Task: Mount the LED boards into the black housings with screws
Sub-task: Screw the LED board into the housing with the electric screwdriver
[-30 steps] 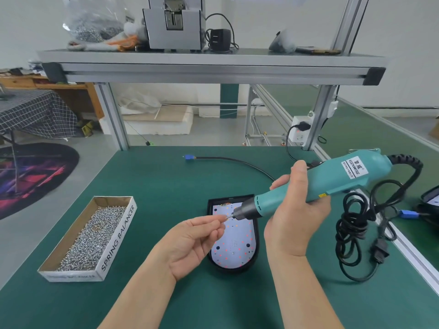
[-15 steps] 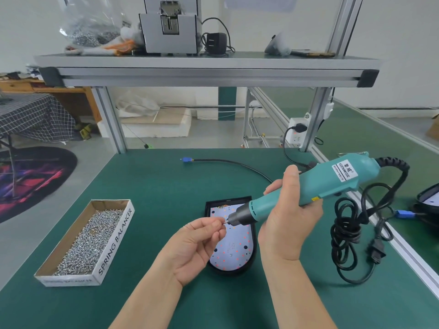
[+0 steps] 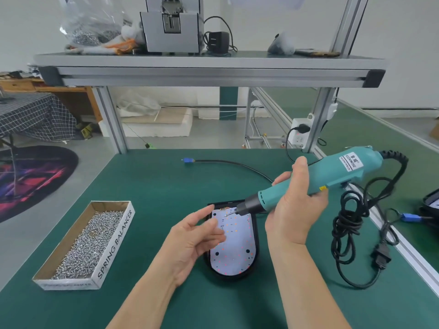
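Right hand (image 3: 294, 210): wrapped around the teal screwdriver (image 3: 308, 184), centre right, screw (image 3: 228, 214) at bit tip | Left hand (image 3: 194, 238): fingers loosely extended, holding nothing (slightly blurred), just left of the tip | LED board (image 3: 234, 243): seated in black housing (image 3: 256, 236), lower centre | Screw box (image 3: 88, 243): lower left

The right hand (image 3: 294, 210) grips a teal electric screwdriver (image 3: 320, 179), tilted down to the left, its bit carrying a screw (image 3: 228, 213) over the far end of the LED board (image 3: 234, 248). The board lies in a black housing (image 3: 256, 236) on the green tabletop (image 3: 161, 186). The left hand (image 3: 197, 236) hovers over the housing's left edge, fingers loosely spread, holding nothing. A cardboard box of screws (image 3: 115, 241) sits to the left; the tool's black cord (image 3: 351, 224) lies coiled at right
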A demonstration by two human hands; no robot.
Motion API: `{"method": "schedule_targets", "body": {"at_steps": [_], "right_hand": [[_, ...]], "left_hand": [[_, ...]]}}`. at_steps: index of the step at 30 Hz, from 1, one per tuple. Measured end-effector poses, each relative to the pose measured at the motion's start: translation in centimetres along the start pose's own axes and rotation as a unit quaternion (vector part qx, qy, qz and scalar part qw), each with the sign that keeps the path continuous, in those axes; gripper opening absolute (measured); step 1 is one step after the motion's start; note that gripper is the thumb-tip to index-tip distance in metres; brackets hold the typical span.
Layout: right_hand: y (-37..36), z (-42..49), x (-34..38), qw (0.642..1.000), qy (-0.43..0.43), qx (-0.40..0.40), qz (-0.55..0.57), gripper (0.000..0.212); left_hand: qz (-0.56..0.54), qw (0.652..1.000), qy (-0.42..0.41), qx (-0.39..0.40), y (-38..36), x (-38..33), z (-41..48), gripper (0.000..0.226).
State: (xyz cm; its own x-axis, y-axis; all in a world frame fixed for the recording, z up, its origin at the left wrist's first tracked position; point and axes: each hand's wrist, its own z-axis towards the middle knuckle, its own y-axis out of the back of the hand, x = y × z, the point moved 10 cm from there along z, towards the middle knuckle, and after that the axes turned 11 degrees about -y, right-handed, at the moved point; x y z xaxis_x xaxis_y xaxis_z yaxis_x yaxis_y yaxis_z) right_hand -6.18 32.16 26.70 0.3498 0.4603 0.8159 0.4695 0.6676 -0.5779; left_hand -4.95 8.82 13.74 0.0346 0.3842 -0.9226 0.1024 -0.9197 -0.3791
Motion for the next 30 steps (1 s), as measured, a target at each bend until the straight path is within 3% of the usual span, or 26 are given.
{"method": "schedule_targets", "body": {"at_steps": [1,3,5,7,9,13,15,18,21,30], "right_hand": [[-0.3,0.2,0.1,1.000,0.006,0.004,-0.004,0.028],[-0.8,0.6,0.0,1.000,0.019,0.012,-0.011,0.023],[-1.7,1.0,-0.5,0.999,0.035,0.027,-0.022,0.023],[-2.7,1.5,-1.3,0.997,0.048,0.042,-0.047,0.028],[-3.8,1.9,-2.2,0.993,0.060,0.057,-0.084,0.029],[-5.8,2.1,-3.5,0.979,0.102,0.099,-0.144,0.022],[-6.6,2.2,-4.4,0.973,0.109,0.122,-0.165,0.031],[-7.3,2.4,-5.6,0.966,0.111,0.142,-0.186,0.048],[-7.6,2.3,-5.9,0.963,0.123,0.151,-0.187,0.047],[-8.2,1.4,-5.8,0.946,0.171,0.168,-0.219,0.046]], "left_hand": [[0.097,0.994,-0.016,-0.044,1.7,-0.2,0.4,0.033],[0.311,0.943,-0.030,-0.112,3.9,-1.0,0.7,0.030],[0.449,0.889,-0.003,-0.088,3.3,-0.7,1.2,0.046],[0.504,0.862,0.036,-0.041,1.9,0.1,1.9,0.058],[0.516,0.853,0.069,-0.029,1.2,0.7,2.5,0.056],[0.420,0.902,0.099,-0.003,-0.2,2.0,3.3,0.045],[0.394,0.914,0.100,-0.001,-0.5,2.3,3.3,0.052],[0.395,0.913,0.097,-0.013,-0.4,2.6,3.3,0.053],[0.388,0.916,0.103,-0.010,-0.6,2.6,3.2,0.045],[0.369,0.924,0.103,-0.003,-0.8,2.5,3.2,0.050]]}}
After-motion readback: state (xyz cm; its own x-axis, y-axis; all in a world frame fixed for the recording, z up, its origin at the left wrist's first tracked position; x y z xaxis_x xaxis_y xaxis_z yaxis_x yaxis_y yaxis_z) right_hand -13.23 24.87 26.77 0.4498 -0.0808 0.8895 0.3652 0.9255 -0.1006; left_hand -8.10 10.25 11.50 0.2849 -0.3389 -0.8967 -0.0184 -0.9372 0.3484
